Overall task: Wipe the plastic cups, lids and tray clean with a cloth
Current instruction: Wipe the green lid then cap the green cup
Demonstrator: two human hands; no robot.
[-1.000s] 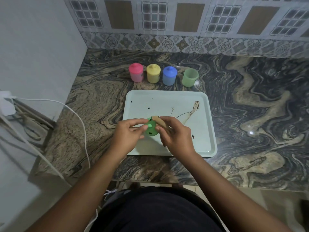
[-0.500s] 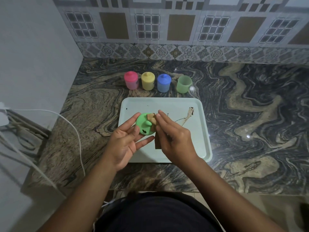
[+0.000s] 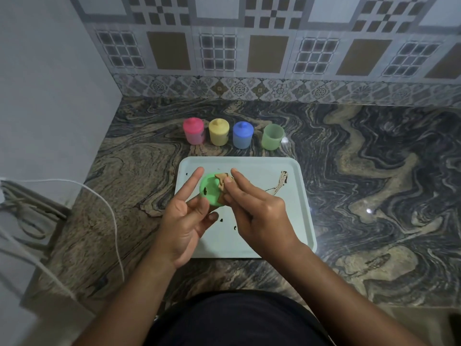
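Observation:
My left hand (image 3: 185,221) holds a green lid (image 3: 210,189) above the pale tray (image 3: 296,216); dark spots show on the lid. My right hand (image 3: 257,208) presses a small brown cloth (image 3: 222,184) against the lid's right side. The tray carries a brown smear (image 3: 280,182) near its far right and small dark drops near my hands. Behind the tray stand a pink cup (image 3: 194,131), a yellow cup (image 3: 219,132) and a blue cup (image 3: 242,134), each with its lid on, and an uncovered green cup (image 3: 272,136).
The marble counter (image 3: 374,183) meets a tiled wall at the back and a plain wall (image 3: 50,96) on the left. A white cable (image 3: 109,221) runs down the counter's left edge, beside a bundle of cords.
The lid has turned in my left hand, its face now toward me, fingers spread behind it. My right hand rubs the cloth over its right edge. The view has tilted up.

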